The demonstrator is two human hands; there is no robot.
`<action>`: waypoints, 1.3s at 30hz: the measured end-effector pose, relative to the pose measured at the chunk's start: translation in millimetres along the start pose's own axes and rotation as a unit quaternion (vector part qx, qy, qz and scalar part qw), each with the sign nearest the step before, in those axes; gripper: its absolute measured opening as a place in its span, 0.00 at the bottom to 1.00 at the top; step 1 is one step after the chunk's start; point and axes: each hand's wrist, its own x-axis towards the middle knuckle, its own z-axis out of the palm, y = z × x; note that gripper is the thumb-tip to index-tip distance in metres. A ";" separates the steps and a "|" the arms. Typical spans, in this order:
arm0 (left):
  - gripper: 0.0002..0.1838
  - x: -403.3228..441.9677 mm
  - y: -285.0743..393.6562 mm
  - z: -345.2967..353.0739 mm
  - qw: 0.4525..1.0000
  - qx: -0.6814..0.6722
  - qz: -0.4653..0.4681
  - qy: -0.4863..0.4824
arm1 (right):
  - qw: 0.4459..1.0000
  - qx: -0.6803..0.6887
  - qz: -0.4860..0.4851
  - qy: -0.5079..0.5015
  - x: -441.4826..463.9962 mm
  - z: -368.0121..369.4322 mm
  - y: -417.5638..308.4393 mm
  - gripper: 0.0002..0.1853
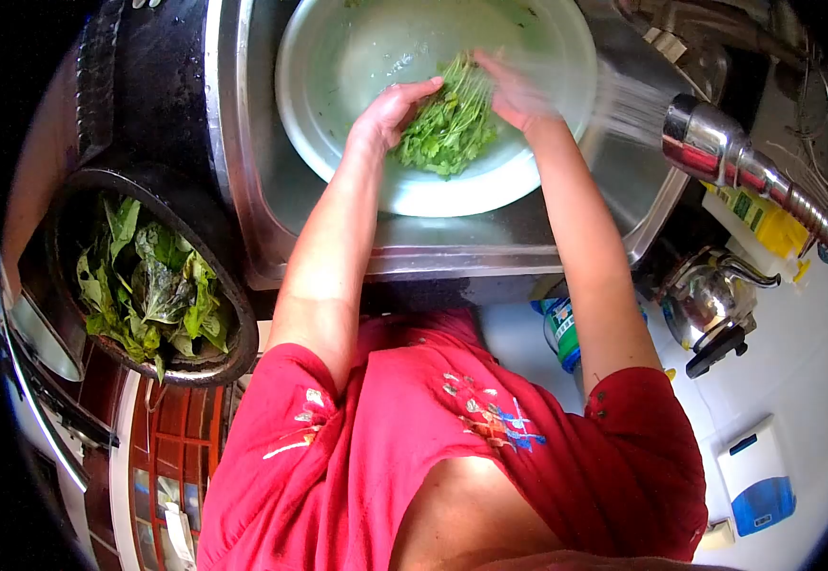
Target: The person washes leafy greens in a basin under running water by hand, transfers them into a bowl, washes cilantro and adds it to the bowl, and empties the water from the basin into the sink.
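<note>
In the head view, a bunch of leafy greens with thin pale stems [449,133] is at the large pale basin [442,203], leaves toward me and stems pointing away. My left hand [397,112] is closed on the left side of the bunch, thumb along the stems. On the other side, my right hand [518,93] has its fingertips at the stem ends; its fingers are blurred, so their grip is unclear. Water sprays from the chrome faucet head [690,138] toward my right hand and into the basin.
The basin sits in a steel sink [285,224]. To the left, a dark pot [233,328] holds large green leaves [162,285]. A metal kettle [709,300], a green-labelled container [561,333] and a white-and-blue box [756,476] are on the right.
</note>
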 end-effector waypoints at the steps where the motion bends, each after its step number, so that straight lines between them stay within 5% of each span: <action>1: 0.19 -1.5 2.8 0.9 1.000 0.013 -0.011 0.008 | 0.996 -0.076 -0.025 0.036 8.5 -6.1 7.6 0.23; 3: 0.18 4.7 -0.6 -3.7 0.999 0.003 -0.019 0.027 | 0.937 -0.272 -0.158 0.153 10.8 -10.9 18.3 0.24; 5: 0.16 20.7 -10.3 -16.6 0.998 -0.043 -0.008 0.051 | 0.744 -0.483 -0.357 0.293 -4.7 -1.3 23.0 0.23; 8: 0.11 17.7 -8.2 -22.2 0.994 0.043 0.010 0.105 | 0.675 -0.604 -0.357 0.226 -46.7 19.2 6.0 0.19; 11: 0.10 22.1 -14.7 -24.4 0.997 0.044 0.062 0.010 | 0.846 -0.442 -0.237 0.181 -67.6 56.9 5.7 0.16; 18: 0.14 4.8 -12.0 -13.1 0.998 0.002 0.040 0.039 | 0.813 -0.529 -0.190 0.152 -46.7 53.6 24.6 0.21; 24: 0.18 4.2 -10.9 -17.2 0.997 0.029 0.043 0.053 | 0.892 -0.420 -0.118 0.117 -43.2 41.9 22.8 0.18; 30: 0.21 8.0 -16.5 -19.2 0.997 -0.010 0.073 0.028 | 0.928 -0.333 -0.161 0.049 -26.4 18.6 37.8 0.17; 35: 0.24 -8.3 1.4 2.5 0.998 -0.052 0.012 0.028 | 0.981 -0.191 -0.030 0.025 -50.4 30.5 9.3 0.15; 39: 0.25 3.6 5.5 2.1 0.998 0.015 0.058 -0.002 | 0.990 -0.140 0.001 0.013 -52.6 29.0 4.3 0.14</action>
